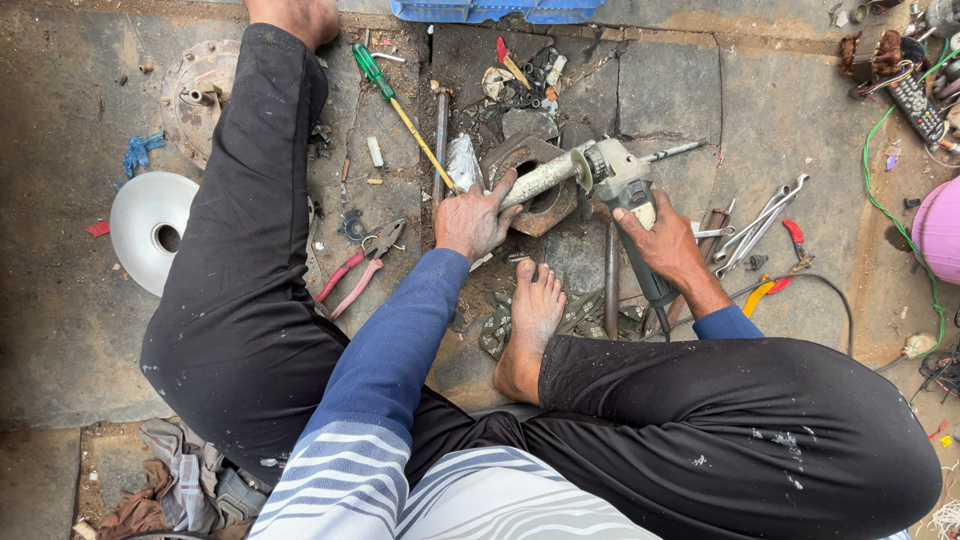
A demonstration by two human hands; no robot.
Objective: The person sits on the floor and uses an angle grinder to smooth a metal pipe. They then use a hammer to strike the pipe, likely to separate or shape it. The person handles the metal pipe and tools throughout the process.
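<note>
Gripping one angle grinder (625, 190): left hand (472, 220) closed on side handle (540, 180), right hand (665, 240) closed on body.

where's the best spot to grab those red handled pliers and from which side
Probably the two red handles at the near end of the pliers, coming from above on the left hand side. They lie flat on the floor beside the left leg, handles splayed toward the person, jaws pointing away.
</note>
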